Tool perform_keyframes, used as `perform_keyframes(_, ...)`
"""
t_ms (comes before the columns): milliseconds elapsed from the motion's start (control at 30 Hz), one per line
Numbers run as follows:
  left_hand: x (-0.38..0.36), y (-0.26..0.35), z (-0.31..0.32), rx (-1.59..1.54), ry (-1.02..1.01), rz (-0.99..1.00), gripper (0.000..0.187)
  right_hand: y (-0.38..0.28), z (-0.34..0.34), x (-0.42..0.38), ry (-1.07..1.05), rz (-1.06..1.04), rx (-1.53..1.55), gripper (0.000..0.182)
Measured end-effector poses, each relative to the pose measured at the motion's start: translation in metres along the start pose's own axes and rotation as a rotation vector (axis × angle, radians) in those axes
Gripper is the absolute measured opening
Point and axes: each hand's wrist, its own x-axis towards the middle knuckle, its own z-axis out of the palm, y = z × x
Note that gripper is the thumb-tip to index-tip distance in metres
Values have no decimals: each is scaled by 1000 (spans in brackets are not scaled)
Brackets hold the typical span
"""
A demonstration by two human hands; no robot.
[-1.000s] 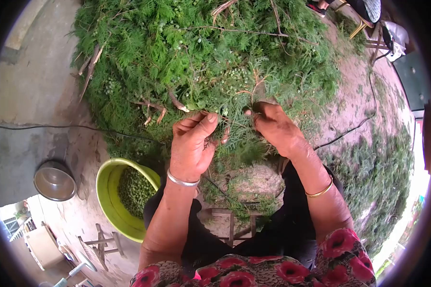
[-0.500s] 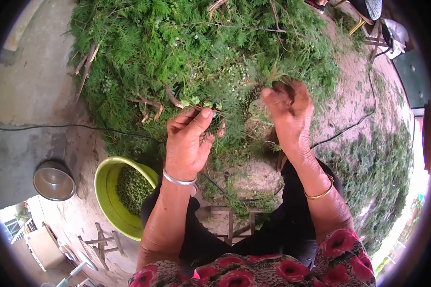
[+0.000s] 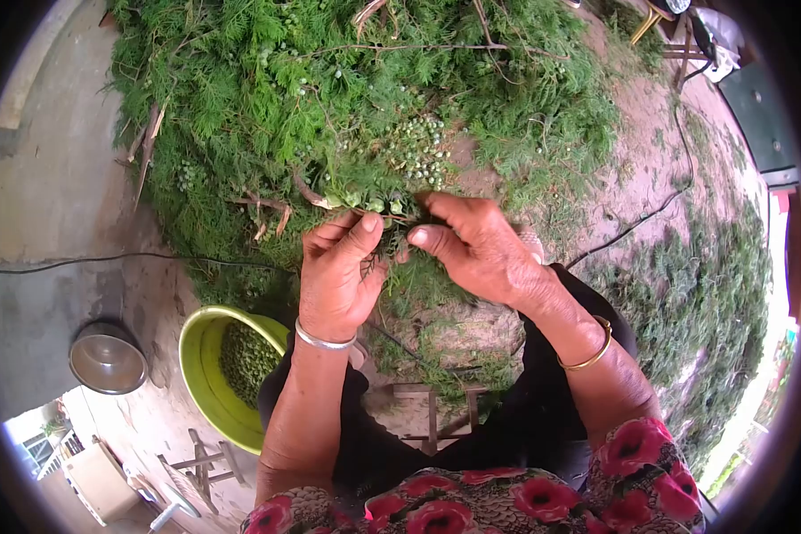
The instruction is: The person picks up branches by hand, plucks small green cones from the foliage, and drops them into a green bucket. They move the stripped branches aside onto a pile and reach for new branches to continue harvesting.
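Pinched between thumb and fingers of my left hand (image 3: 338, 271) is a conifer sprig (image 3: 354, 201) with pale green cones along its stem. My right hand (image 3: 485, 249) comes at the sprig's right end from the side, its thumb and forefinger apart with a gap between them. Its other fingers are mostly hidden. Beyond both hands lies a large heap of cut conifer branches (image 3: 240, 116), with a patch of loose green cones (image 3: 423, 151) on it. Left of my left forearm, a yellow-green bucket (image 3: 206, 400) holds many small green cones (image 3: 251, 360).
A metal bowl (image 3: 109, 358) sits on the floor at left. A black cable (image 3: 133, 258) runs into the heap, and another cable (image 3: 636, 224) crosses the ground at right. More greenery (image 3: 694, 311) is spread at right. A small wooden stool (image 3: 203, 463) stands lower left.
My right hand has moved left and down from above the heap to the sprig, and the dark twig beside it no longer shows there. My left hand keeps its pinch on the sprig.
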Motion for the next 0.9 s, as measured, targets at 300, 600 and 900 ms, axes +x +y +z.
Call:
perform_keyframes(300, -1, 7, 0, 65, 27, 4, 14, -11, -7, 7, -9, 201, 108, 27)
perform_keyframes(600, 0, 32, -11, 79, 363, 259, 17, -7, -7, 11, 2, 94, 144, 31)
perform_keyframes(900, -7, 33, -11, 275, 305, 56, 16, -11, 1, 10, -120, 66, -3, 24)
